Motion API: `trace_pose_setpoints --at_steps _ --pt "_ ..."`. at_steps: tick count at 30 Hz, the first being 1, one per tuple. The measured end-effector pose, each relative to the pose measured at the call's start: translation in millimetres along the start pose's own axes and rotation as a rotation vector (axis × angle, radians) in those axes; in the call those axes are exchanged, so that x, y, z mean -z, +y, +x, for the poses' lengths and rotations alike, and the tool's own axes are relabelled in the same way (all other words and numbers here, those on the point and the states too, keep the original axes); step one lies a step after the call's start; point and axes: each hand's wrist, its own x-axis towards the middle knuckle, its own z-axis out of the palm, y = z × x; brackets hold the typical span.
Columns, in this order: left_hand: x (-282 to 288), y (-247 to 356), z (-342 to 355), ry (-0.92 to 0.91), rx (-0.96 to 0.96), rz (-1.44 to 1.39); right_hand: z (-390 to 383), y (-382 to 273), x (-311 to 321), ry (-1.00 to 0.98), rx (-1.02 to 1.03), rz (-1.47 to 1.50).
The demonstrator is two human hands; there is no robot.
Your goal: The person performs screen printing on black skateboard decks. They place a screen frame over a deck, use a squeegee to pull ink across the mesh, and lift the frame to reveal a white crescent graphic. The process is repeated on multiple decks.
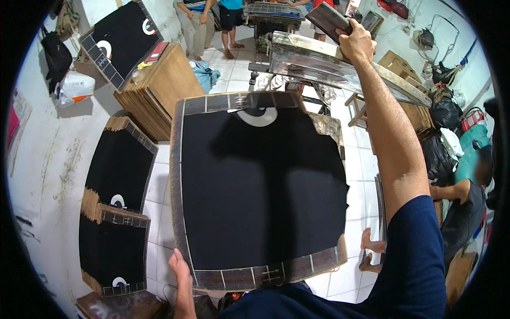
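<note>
In front of me is a large wooden board (223, 279) with dark rims marked by white lines. A black fabric panel (228, 202) lies flat on it, with a pale curved neckline shape (257, 118) at its far end. My left hand (181, 268) is at the board's near left edge, thumb up and fingers closed around the edge. Stretched far forward and to the right, my right hand (357, 43) is closed on a dark flat rectangular block (326, 22), above a long framed screen. The shadow of my arm falls across the fabric.
Stacked boards (154, 77) and more boards with black panels (119, 170) stand to the left. The framed screen (313, 66) spans the far right. Beyond it, people stand by a table (273, 10). A seated person (465, 212) is at the right, near black bags (445, 110).
</note>
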Motion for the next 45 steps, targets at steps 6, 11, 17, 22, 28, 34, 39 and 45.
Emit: trace_pose_setpoints --at_steps 6,11,17,22,28,34,39,45 --pt "-77 -4 5 -0.158 -0.012 0.155 -5 8 -7 0.045 0.022 0.000" --pt "-94 -22 14 -0.100 -0.121 0.534 -13 5 -4 0.052 0.018 0.031" --pt "-47 -3 6 -0.354 -0.290 0.328 -19 -5 10 0.123 0.001 0.256" --pt "-41 13 8 -0.402 -0.406 0.621 -9 -10 17 0.057 -0.029 0.187" --pt "-46 18 -2 -0.389 -0.400 0.677 11 -5 7 0.080 -0.010 0.160" --pt "-61 22 9 -0.351 -0.388 0.796 28 -5 -1 0.201 0.084 0.089" --pt "-80 24 18 -0.319 -0.400 0.803 36 -8 4 0.007 -0.045 0.129" --pt "-87 17 19 -0.250 -0.363 0.828 42 -12 7 0.026 -0.044 0.115"
